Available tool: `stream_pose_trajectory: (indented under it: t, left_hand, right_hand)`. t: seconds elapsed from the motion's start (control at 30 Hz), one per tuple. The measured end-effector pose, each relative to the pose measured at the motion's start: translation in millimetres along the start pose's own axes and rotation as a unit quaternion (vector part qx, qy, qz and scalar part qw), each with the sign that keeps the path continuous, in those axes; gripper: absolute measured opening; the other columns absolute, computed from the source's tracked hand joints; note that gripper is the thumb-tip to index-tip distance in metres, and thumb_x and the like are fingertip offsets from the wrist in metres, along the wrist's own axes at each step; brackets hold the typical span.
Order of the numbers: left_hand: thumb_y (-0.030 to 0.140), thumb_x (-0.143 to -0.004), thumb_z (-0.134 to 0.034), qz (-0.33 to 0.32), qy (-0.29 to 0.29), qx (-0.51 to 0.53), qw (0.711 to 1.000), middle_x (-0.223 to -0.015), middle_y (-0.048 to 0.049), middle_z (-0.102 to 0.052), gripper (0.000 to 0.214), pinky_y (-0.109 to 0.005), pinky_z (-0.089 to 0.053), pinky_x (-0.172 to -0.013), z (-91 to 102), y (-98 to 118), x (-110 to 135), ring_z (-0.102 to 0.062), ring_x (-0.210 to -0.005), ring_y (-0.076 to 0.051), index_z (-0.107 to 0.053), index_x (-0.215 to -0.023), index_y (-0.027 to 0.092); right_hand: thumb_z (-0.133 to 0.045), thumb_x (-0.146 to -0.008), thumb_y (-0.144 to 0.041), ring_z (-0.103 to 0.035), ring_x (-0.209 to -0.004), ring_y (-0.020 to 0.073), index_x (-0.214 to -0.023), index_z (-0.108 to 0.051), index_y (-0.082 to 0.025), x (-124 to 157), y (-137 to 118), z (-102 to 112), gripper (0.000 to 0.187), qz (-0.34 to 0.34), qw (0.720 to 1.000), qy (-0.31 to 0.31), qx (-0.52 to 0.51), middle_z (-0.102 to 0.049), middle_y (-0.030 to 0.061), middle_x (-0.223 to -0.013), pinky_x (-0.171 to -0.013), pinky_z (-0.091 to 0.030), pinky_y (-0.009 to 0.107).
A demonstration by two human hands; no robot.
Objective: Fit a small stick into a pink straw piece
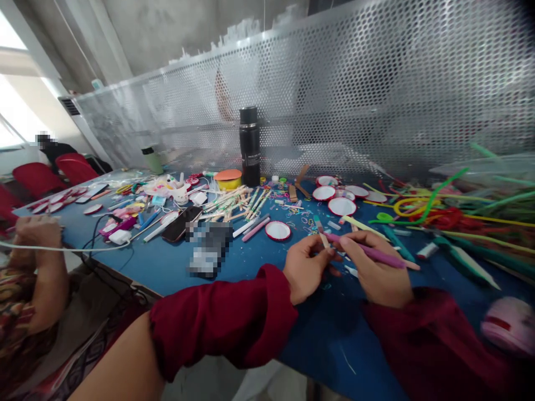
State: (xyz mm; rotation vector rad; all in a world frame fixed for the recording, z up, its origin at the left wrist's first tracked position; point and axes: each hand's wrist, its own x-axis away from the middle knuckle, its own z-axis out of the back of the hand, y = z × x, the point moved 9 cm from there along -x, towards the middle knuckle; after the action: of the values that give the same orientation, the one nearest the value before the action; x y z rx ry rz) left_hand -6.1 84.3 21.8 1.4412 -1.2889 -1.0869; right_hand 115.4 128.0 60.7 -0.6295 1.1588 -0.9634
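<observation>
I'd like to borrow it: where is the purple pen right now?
In the head view, right of centre, the purple pen is in the right hand, its tip near the small stick held in the left hand.

Through one head-worn camera, we look forward and down over the near edge of the table [251,259], close above our left hand [304,268] and right hand [382,274] at its near side; the wide, tilted view reaches past it to the mesh panel [346,94] behind.
</observation>
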Motion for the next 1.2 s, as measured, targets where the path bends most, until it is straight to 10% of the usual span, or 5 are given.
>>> stream_pose_trajectory:
  t: [1.2]
  left_hand:
    - [0.049, -0.073, -0.071, 0.024, -0.014, 0.062, 0.998, -0.081, -0.006, -0.067, 0.047, -0.019, -0.04, -0.052, -0.5, -9.5, -3.8, -0.059, -0.06, -0.009, -0.068, -0.103, 0.013]
  right_hand:
    - [-0.062, -0.076, -0.042, -0.064, -0.06, 0.018, -0.078, -0.062, -0.022, 4.5, -10.7, 2.1, 0.02, -0.013, 1.0, 0.02, -0.018, -0.066, 0.0016, -0.07, -0.056, -0.049, 0.03]
